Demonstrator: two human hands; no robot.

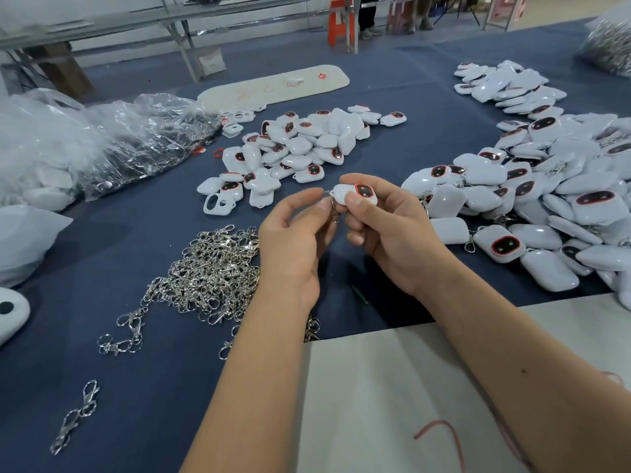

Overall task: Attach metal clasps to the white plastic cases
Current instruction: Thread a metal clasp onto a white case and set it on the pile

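I have one white case [355, 194] up off the table, held in my right hand [386, 233] with the thumb and fingers curled round its body, the dark red-rimmed window facing up. My left hand [297, 233] is pinching a metal clasp [334, 209] just at the case's left end, where the small loop sits; the clasp hangs down between the two hands. I judge this to be the hooking step itself, the clasp either going through the loop or only just seated. My fingers cover the join, so I cannot say for certain that it has caught.

The next move calls for a small check: let the clasp hang freely from the case and see that it holds. If it does, the case belongs with the finished ones, and the heap on my right [532, 199] looks like that pile, since several cases there show clasps at their edges. The middle heap [293, 148] beyond my hands seems to be the cases not yet fitted. Fresh clasps lie in a loose tangle [211, 274] on the blue cloth [164, 233] to my left, near enough to reach without shifting. Picking a single one out of that tangle will need care, as they snag on each other.
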